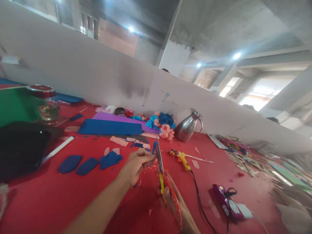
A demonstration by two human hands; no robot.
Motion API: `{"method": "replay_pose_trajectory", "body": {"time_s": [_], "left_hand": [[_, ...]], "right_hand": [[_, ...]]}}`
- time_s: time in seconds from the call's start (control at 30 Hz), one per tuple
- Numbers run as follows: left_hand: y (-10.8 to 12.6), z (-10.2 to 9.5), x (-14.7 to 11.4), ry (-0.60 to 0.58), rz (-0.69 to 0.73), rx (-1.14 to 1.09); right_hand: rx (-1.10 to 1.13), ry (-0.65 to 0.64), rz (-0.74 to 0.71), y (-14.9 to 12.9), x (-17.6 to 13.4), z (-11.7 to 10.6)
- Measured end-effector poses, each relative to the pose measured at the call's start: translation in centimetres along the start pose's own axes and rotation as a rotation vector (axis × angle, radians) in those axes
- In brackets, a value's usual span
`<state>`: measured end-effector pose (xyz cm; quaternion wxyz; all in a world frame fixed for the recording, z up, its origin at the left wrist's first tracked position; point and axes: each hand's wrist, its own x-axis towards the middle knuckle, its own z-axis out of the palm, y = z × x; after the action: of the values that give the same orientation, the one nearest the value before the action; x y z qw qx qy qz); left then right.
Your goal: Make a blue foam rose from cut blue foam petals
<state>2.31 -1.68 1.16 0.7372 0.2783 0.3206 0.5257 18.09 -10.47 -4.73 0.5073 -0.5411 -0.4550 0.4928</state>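
Note:
My right hand [170,191] is wrapped round the handles of a pair of scissors [159,159], red on one side and yellow on the other. The blades point up and away from me, nearly together. Just left of them, my left hand [138,164] is closed in a pinch at a small blue piece [154,148], which stands up by the blades. Whether the blades touch it I cannot tell. Left of that hand lie cut blue pieces [87,166], with pale pink scraps [119,141] farther back.
A yellow glue gun [184,161] with a black cord lies to the right, near a purple power strip [227,201]. Behind stand a metal jug [187,126], paper flowers [165,125] and blue sheets [109,126]. A lidded jar [47,105] is at left; another person's hand [290,201] at right.

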Motion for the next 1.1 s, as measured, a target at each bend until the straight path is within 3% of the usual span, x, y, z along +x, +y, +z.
{"method": "replay_pose_trajectory", "body": {"time_s": [0.57,0.9,1.1], "left_hand": [[-0.4,-0.2,0.2,-0.008,0.022,0.039],[-0.2,-0.1,0.3,0.003,-0.026,0.015],[-0.2,-0.2,0.2,0.015,-0.023,0.078]], "right_hand": [[0.171,-0.024,0.060,-1.7,0.3,2.0],[0.191,0.112,0.087,1.3,0.6,0.8],[0.185,0.069,0.073,0.6,-0.1,0.1]]}}
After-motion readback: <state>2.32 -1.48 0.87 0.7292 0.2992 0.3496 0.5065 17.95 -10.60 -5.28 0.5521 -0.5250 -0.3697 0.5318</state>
